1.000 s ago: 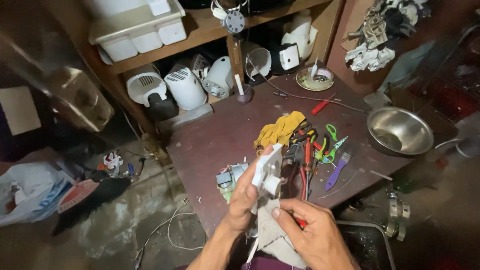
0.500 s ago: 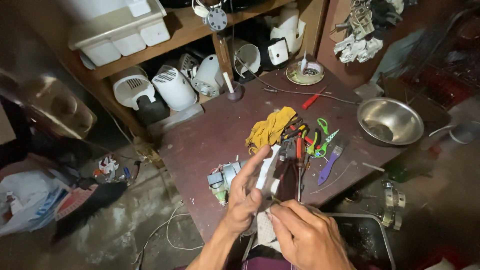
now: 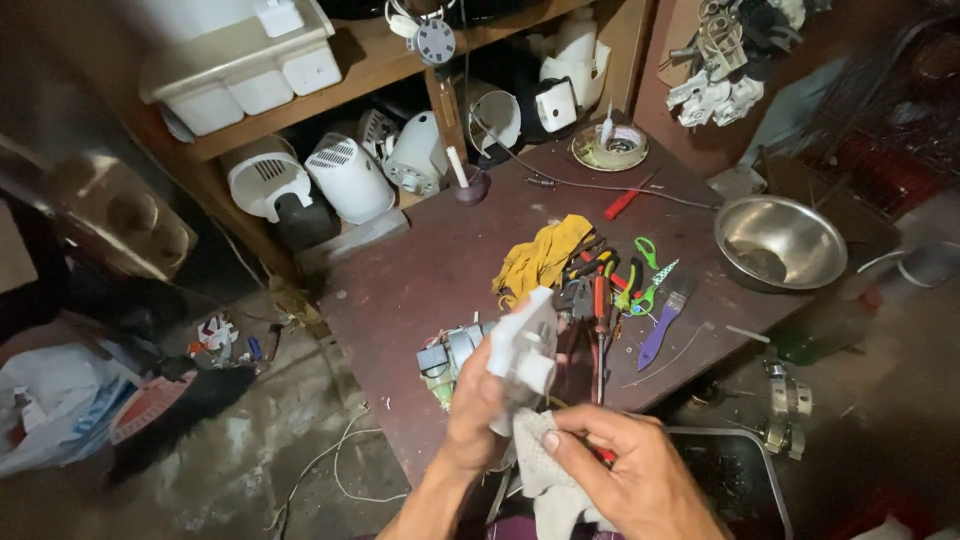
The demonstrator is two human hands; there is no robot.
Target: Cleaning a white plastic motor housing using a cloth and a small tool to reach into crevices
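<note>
1. Over the near edge of the dark wooden table [image 3: 420, 270]: left hand [image 3: 475, 415] closed around a white moulded plastic part [image 3: 523, 350], held upright above the tabletop;
2. right hand [image 3: 625, 470] pinches a pale, coarse-weave cloth [image 3: 545, 470] against the part's lower end;
3. small metal motor [image 3: 448, 358] just left of the part; pliers [image 3: 598, 300] and crumpled yellow rag [image 3: 540, 255] behind;
4. round steel bowl [image 3: 780, 242] at the right edge; bare wood on the left side.

Bare hands [image 3: 560, 440], bare forearms, no sleeves
</note>
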